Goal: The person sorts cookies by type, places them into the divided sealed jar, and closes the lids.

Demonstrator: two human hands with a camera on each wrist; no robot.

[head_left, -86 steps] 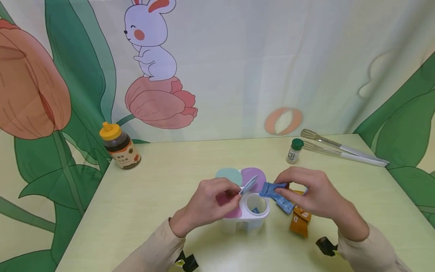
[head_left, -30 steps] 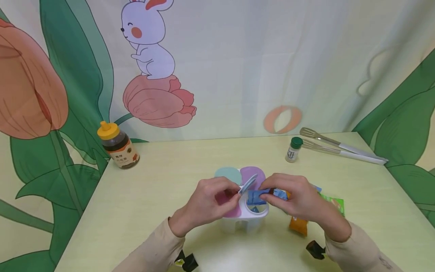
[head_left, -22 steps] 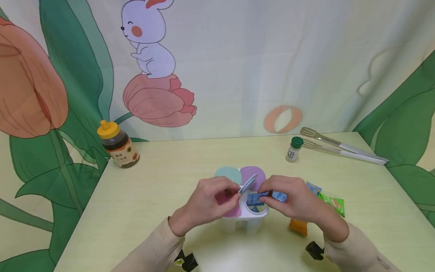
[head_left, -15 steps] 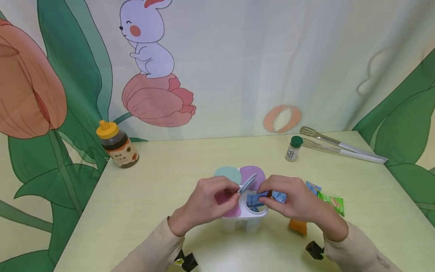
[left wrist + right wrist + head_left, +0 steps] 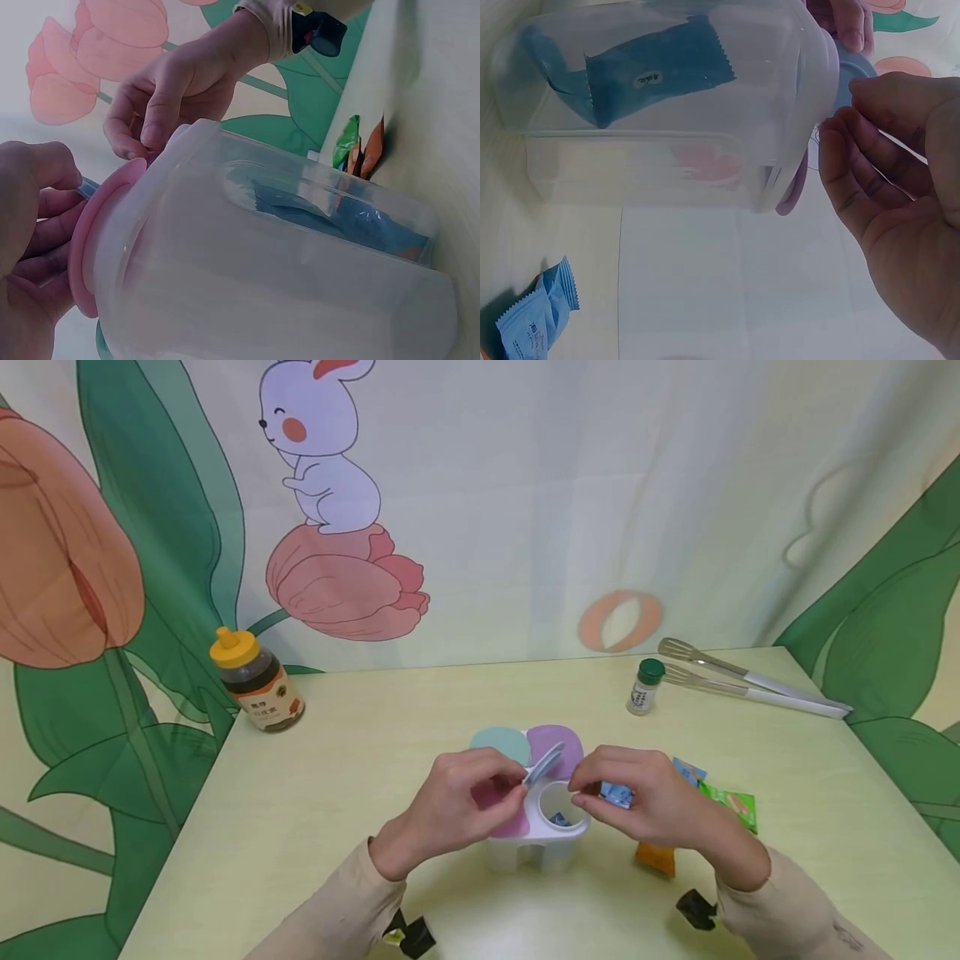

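Two hands meet over a clear plastic box with four round cups and coloured lids (image 5: pixel 537 847) in the middle of the pale green worktop (image 5: pixel 360 777). The left hand (image 5: pixel 457 802) pinches the small blue flip lid (image 5: pixel 546 764) and holds it tipped up, so the near right cup stands uncovered. The right hand (image 5: pixel 651 795) is just right of that cup, fingers curled loosely at its rim; none of the views shows it holding anything.

From the head view only a bit of blue shows down in the uncovered cup. The right wrist view looks through the clear wall and shows much more: a folded blue snack packet (image 5: pixel 656 71) lying inside the cup. That view also shows a second light blue packet (image 5: pixel 536 319) lying on the worktop near the box. The left wrist view shows the pink lid (image 5: pixel 94 240) against the left hand's fingers, and the green packet (image 5: pixel 345 142) and orange packet (image 5: pixel 370 150) to the right of the box.

Only the head view shows the far things: a brown honey bottle with a yellow cap (image 5: pixel 257 681) far left, a small shaker jar with a green cap (image 5: pixel 643 687) and silver tongs with white handles (image 5: pixel 750 689) far right.
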